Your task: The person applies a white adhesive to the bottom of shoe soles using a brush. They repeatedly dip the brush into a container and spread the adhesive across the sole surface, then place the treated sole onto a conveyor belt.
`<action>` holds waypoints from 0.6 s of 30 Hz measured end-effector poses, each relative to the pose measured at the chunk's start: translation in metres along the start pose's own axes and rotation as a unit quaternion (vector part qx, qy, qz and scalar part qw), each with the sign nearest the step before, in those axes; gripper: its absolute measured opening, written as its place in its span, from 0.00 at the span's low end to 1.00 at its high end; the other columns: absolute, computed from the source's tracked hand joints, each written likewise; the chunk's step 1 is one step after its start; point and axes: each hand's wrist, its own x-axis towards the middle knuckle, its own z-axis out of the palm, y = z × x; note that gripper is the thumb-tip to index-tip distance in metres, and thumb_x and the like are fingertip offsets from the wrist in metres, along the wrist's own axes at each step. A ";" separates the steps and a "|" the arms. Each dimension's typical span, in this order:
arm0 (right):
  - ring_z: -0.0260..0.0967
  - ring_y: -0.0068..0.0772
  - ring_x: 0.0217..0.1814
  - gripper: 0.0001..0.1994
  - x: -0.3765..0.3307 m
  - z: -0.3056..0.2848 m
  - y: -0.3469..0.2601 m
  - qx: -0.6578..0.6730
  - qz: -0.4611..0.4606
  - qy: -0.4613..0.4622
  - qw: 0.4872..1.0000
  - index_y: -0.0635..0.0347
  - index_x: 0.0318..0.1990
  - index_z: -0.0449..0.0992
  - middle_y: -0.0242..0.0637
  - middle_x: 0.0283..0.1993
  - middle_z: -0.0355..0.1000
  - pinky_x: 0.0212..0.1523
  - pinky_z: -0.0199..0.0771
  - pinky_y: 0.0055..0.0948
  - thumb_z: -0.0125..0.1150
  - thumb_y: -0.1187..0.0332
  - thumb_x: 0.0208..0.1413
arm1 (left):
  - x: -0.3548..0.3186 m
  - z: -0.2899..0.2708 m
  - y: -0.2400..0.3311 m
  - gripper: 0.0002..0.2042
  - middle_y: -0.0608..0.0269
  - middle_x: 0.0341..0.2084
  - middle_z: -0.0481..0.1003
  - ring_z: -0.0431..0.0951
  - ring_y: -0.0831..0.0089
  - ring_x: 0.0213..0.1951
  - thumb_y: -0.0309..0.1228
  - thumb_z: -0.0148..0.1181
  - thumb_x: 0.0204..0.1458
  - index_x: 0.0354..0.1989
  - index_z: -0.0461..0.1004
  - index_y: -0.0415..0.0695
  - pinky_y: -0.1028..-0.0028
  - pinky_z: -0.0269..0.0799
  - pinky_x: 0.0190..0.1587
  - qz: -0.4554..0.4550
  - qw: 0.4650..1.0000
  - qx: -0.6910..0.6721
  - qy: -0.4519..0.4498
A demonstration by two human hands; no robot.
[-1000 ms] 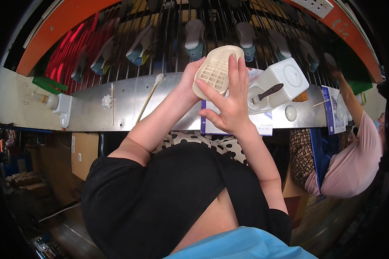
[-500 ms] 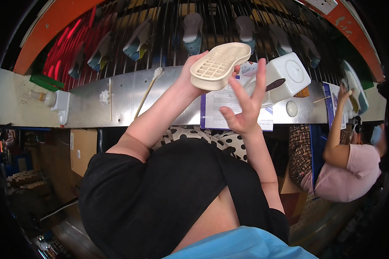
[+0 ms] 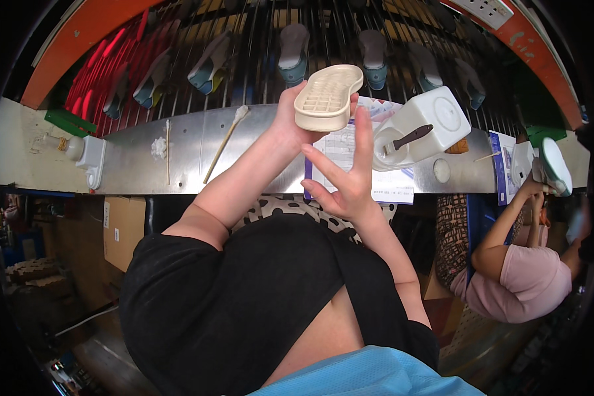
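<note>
A cream shoe sole (image 3: 328, 98) with a gridded hollow lies tilted in my left hand (image 3: 288, 113), which grips it from below and from the left, above the metal bench. Close below the sole is my right hand (image 3: 347, 183), its fingers spread and nothing in them. It appears apart from the sole. To its right a white plastic jug (image 3: 447, 109) lies on its side with an opening cut in it. A brush (image 3: 412, 136) with a dark handle rests in that opening. Printed sheets (image 3: 383, 185) lie under the jug, partly covered by my right hand.
Beyond the metal bench (image 3: 129, 162), a rack of rods (image 3: 251, 59) carries several grey-and-teal shoe parts (image 3: 293, 53). Two swab-tipped sticks (image 3: 226, 142) lie at left, near a white fixture (image 3: 94, 164). A round pale disc (image 3: 441, 170) sits right of the jug. A co-worker (image 3: 531, 277) handles a shoe part at far right.
My right hand has moved left, closer under the sole, still with spread fingers. The sole has shifted slightly left in my left hand. The co-worker's arms and shoe part have moved.
</note>
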 end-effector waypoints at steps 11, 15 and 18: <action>0.39 0.69 0.79 0.20 -0.001 -0.024 0.005 0.003 0.007 0.041 0.999 0.47 0.50 0.85 0.67 0.77 0.40 0.74 0.43 0.59 0.72 0.61 0.45 | 0.008 -0.012 0.005 0.28 0.30 0.59 0.61 0.72 0.45 0.51 0.41 0.39 0.69 0.71 0.55 0.36 0.51 0.76 0.56 -0.150 0.936 -0.110 -0.300; 0.37 0.71 0.79 0.20 0.004 -0.019 -0.002 0.020 0.003 0.025 0.999 0.46 0.50 0.85 0.67 0.78 0.39 0.74 0.42 0.60 0.72 0.60 0.46 | -0.001 -0.003 0.002 0.29 0.31 0.49 0.72 0.78 0.45 0.47 0.46 0.32 0.70 0.67 0.61 0.33 0.57 0.82 0.47 -0.075 0.976 -0.043 -0.201; 0.36 0.72 0.79 0.21 0.009 -0.013 -0.007 0.015 -0.005 0.013 1.000 0.44 0.51 0.85 0.66 0.78 0.38 0.74 0.42 0.62 0.72 0.59 0.46 | -0.007 0.003 0.001 0.30 0.32 0.48 0.74 0.80 0.46 0.45 0.48 0.31 0.70 0.66 0.62 0.34 0.57 0.83 0.46 -0.063 0.976 -0.045 -0.204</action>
